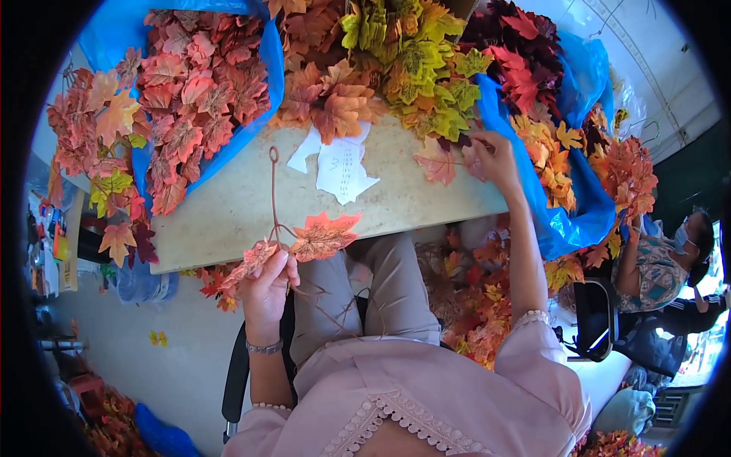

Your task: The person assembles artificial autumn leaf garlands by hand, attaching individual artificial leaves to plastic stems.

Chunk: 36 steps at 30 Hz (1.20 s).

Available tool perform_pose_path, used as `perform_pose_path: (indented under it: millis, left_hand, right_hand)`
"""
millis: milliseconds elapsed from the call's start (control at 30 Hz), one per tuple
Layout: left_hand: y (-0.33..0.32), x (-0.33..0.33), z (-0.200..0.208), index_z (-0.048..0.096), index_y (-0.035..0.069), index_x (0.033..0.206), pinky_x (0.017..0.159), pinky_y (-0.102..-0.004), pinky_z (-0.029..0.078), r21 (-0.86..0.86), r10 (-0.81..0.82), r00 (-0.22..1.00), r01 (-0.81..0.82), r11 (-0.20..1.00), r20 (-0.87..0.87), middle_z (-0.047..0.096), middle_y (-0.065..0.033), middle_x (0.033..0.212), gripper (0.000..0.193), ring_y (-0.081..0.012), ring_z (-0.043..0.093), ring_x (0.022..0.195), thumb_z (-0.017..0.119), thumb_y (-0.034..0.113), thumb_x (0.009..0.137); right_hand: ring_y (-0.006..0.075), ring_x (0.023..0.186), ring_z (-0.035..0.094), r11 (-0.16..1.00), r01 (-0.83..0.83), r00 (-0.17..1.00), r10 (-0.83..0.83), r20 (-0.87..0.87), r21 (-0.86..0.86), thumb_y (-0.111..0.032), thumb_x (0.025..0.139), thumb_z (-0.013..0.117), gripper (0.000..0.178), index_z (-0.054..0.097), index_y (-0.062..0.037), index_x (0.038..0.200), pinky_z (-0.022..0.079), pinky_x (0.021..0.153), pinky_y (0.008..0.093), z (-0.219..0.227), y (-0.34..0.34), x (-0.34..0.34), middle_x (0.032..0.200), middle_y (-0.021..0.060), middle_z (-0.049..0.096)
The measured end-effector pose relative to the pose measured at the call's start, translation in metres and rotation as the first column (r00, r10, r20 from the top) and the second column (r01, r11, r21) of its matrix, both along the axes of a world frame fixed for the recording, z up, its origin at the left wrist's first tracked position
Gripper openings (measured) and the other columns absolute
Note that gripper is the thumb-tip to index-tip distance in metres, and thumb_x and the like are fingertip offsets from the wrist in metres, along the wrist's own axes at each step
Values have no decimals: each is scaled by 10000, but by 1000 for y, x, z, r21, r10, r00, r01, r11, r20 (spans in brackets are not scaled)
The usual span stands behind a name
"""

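Note:
My left hand [268,286] pinches a brown artificial twig [275,190] in front of the table's near edge. The twig ends in a small loop at its top, and its thin lower branches hang over my lap. Two orange-red artificial maple leaves [326,236] are on it, one either side of my fingers. Over the table's right side, my right hand [496,160] is closed on a pinkish artificial maple leaf [474,162]. Beside it lies a paler pink-orange leaf [437,161] on the tabletop.
The pale table [228,221] carries torn white paper [346,164], orange leaves [335,103] and yellow-green leaves [426,72]. Blue bags hold red leaves [190,84] at left and yellow-orange leaves [544,156] at right. Another person [662,259] sits at far right.

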<state>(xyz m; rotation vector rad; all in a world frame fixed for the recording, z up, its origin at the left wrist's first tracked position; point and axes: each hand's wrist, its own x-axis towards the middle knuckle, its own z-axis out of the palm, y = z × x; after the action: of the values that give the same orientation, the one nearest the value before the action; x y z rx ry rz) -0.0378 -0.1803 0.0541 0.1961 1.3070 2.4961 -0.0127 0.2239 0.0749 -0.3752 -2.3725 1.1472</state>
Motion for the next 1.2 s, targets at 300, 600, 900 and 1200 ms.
perform_pose_path:
  millis: [300, 600, 900, 1200]
  left_hand:
    - [8, -3, 4, 546, -11, 894, 506, -237, 444, 31, -87, 996, 86, 996, 13, 550, -89, 734, 85, -133, 526, 595, 516, 23, 822]
    - [-8, -4, -3, 542, -18, 904, 516, -242, 459, 45, -33, 998, 31, 999, 45, 559, -93, 757, 93, -134, 535, 608, 524, 27, 825]
    - [3, -8, 2, 542, -6, 905, 513, -240, 459, 42, -98, 995, 97, 994, 30, 559, -88, 753, 88, -132, 536, 609, 521, 23, 824]
    - [8, -6, 4, 544, 17, 887, 498, -241, 456, 51, 65, 998, -66, 997, 18, 565, -84, 755, 63, -129, 539, 610, 522, 17, 829]
  right_hand:
    - [242, 757, 627, 874, 296, 953, -295, -64, 385, -285, 736, 629, 336, 641, -14, 934, 478, 724, 345, 81, 56, -77, 827, 135, 646]
    - [252, 800, 620, 752, 402, 888, -460, -21, 523, -329, 652, 646, 300, 683, -134, 877, 477, 727, 353, 36, 109, -137, 820, 124, 648]
    - [115, 574, 509, 848, 338, 746, -506, -434, -408, -135, 751, 591, 129, 573, -8, 750, 409, 517, 233, 47, 161, -117, 680, 29, 553]
    - [129, 726, 554, 916, -326, 935, 348, -60, 233, -14, 748, 546, 167, 631, -10, 891, 438, 629, 250, 73, -89, -2, 763, 50, 596]
